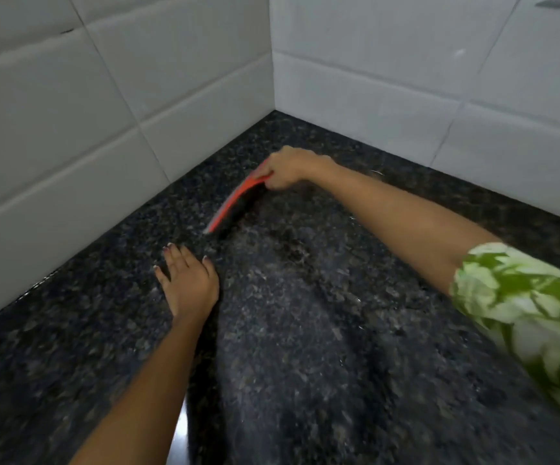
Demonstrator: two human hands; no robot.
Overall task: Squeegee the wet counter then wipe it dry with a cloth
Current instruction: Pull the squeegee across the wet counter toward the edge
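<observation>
A dark speckled granite counter [322,330] fills the lower part of the head view, with a wet sheen down its middle. My right hand [288,169] reaches toward the far corner and grips a red squeegee [235,203], whose dark blade edge touches the counter. My left hand [188,280] lies flat on the counter with its fingers spread, nearer to me and just left of the squeegee's lower end. No cloth is in view.
White tiled walls [104,112] rise on the left and at the back and meet in a corner [273,109] behind the squeegee. A green and white patterned sleeve [523,303] covers my right upper arm.
</observation>
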